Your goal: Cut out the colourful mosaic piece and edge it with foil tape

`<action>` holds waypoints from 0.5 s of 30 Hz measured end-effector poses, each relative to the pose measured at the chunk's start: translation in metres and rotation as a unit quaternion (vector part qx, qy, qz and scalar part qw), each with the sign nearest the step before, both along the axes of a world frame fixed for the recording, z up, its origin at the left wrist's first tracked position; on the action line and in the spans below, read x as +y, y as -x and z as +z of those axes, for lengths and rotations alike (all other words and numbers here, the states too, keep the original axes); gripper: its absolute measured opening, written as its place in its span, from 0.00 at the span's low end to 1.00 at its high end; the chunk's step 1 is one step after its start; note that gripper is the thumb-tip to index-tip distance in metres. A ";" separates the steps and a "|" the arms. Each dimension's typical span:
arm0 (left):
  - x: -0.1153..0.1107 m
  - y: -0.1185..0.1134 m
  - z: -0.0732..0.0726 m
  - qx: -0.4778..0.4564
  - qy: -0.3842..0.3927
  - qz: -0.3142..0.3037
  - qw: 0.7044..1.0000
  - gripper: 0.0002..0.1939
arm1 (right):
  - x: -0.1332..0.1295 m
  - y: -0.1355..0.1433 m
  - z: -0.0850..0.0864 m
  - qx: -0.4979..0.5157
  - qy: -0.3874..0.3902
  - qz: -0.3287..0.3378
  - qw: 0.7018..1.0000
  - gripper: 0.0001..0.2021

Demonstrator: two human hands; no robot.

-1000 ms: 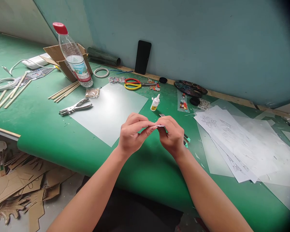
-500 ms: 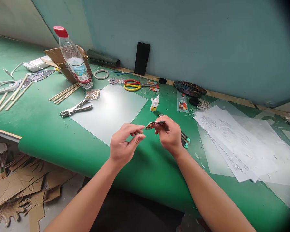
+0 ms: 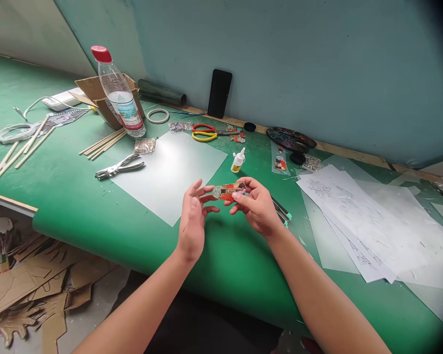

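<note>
Between the thumb and fingers of my right hand is a small, flat painted cutout, patterned in red, black and yellow with a pale round end on the left. Its patterned face is turned toward me. My left hand is beside that round end, fingers spread and slightly curled; whether a fingertip touches the piece I cannot tell. Just beyond my hands a small white glue bottle stands upright on the green table cover. Partly behind my right wrist lies a cutter with a green end.
A translucent sheet, a hole punch and a water bottle are at left. Red-and-yellow scissors lie behind. Line drawings on paper overlap clear sheets at right. A phone leans on the wall.
The cutout has been turned from nearly edge-on to show its patterned face. My left hand has gone from a near-pinch to spread fingers. The view has shifted slightly.
</note>
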State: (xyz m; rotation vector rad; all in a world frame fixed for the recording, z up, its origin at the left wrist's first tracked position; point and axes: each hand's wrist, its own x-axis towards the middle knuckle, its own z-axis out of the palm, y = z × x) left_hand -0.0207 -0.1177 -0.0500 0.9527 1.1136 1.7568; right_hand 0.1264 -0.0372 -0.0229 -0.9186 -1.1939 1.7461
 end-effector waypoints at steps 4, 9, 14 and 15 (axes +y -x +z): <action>0.026 -0.005 0.010 0.063 0.042 0.135 0.988 0.30 | -0.005 0.004 -0.003 -0.013 0.009 0.038 0.999 0.22; 0.052 0.001 0.015 0.203 0.061 0.190 0.959 0.33 | -0.010 0.009 -0.005 -0.038 -0.006 0.070 0.997 0.19; 0.058 0.011 0.011 0.307 0.027 0.180 0.934 0.34 | -0.010 0.009 -0.004 -0.081 -0.046 0.030 0.995 0.19; 0.057 0.011 0.010 0.323 0.019 0.176 0.930 0.34 | -0.009 0.009 -0.004 -0.099 -0.061 0.016 0.993 0.19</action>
